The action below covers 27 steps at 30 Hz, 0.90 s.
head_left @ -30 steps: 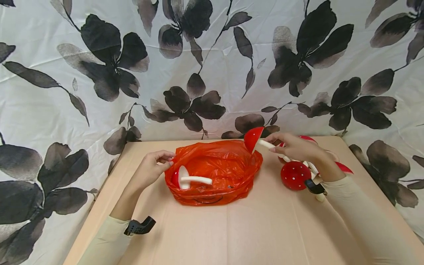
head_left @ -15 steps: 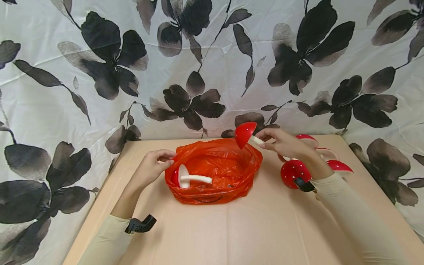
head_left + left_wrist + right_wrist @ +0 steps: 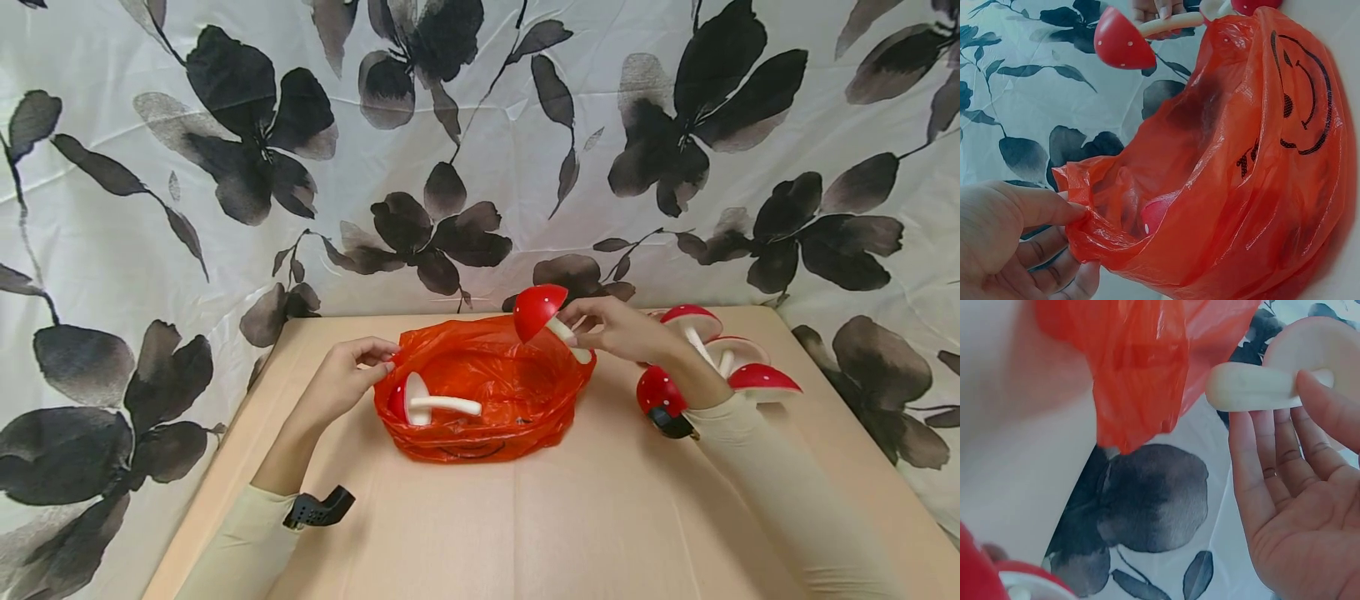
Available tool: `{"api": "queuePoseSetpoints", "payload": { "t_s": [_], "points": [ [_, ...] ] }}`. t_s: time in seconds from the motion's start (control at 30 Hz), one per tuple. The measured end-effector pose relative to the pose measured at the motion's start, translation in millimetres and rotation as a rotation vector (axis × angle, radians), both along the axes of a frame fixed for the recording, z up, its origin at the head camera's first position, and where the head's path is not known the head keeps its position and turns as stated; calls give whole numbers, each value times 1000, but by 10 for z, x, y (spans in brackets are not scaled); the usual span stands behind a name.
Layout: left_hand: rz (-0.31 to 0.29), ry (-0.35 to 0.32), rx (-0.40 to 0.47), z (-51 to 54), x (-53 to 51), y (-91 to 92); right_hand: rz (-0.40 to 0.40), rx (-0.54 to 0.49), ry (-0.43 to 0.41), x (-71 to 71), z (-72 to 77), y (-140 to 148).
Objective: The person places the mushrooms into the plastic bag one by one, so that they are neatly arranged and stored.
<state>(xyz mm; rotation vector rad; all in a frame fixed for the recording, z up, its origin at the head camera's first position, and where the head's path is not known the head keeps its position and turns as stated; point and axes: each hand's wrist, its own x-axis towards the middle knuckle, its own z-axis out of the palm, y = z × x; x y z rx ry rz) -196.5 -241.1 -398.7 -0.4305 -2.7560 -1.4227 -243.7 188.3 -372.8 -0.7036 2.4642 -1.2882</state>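
An orange-red plastic bag [image 3: 480, 446] stands with its mouth spread on the table; a printed smiling face shows on its side in the left wrist view. My left hand [image 3: 347, 379] pinches the bag's left rim between thumb and fingers [image 3: 1075, 212]. Inside, at the left, lies a toy mushroom [image 3: 442, 406] with a red cap and white stem. My right hand [image 3: 618, 327] holds another toy mushroom [image 3: 538, 312] by its pale stem [image 3: 1254, 387], above the bag's far right rim. Its red cap has white dots and points left.
Several more red-capped toy mushrooms [image 3: 765, 379] lie in a group on the right of the table [image 3: 517, 525], partly hidden by my right forearm. A white cloth [image 3: 540, 167] with dark flowers hangs behind the table.
My right hand has moved left with the mushroom, from beside the bag's right edge to over its far right rim. My left hand has stayed on the bag's rim.
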Motion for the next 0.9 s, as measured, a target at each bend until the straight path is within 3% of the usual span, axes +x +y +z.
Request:
{"api": "queuePoseSetpoints", "payload": {
  "t_s": [0.57, 0.77, 0.9],
  "points": [
    [7, 29, -10, 23, -9, 6, 44, -33, -42, -29, -35, -390],
    [20, 11, -5, 31, -16, 14, 80, -14, -87, -6, -53, -512],
    [18, 19, -9, 35, -26, 15, 93, 10, -67, -14, -93, -581]
  ]
}}
